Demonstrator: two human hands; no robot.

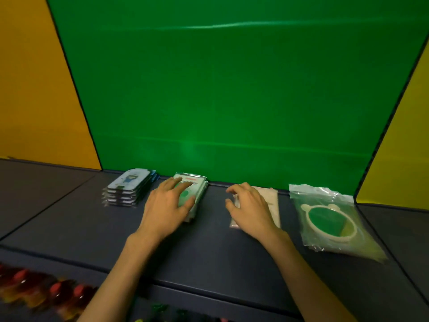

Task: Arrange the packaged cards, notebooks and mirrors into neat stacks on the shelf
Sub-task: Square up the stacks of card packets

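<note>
Four piles line the shelf (209,247); cards (126,190) and mirrors (329,219) look neat. Left hand (167,205) presses flat on the green stack (197,184), right hand (250,210), fingers spread, on the pale stack (271,203).

Both hands reach forward palm-down, left (166,205) fingers spread, right (249,209) curled.

Left hand (166,206) presses green stack (193,196); right hand (251,209) covers pale packets (271,203).

— What's behind the shelf (69,228)?
— A bright green back panel (220,89), glossy, with faint light streaks across it.
— And the sides?
— Yellow panels (30,89) on both. The shelf is dark grey.
</note>
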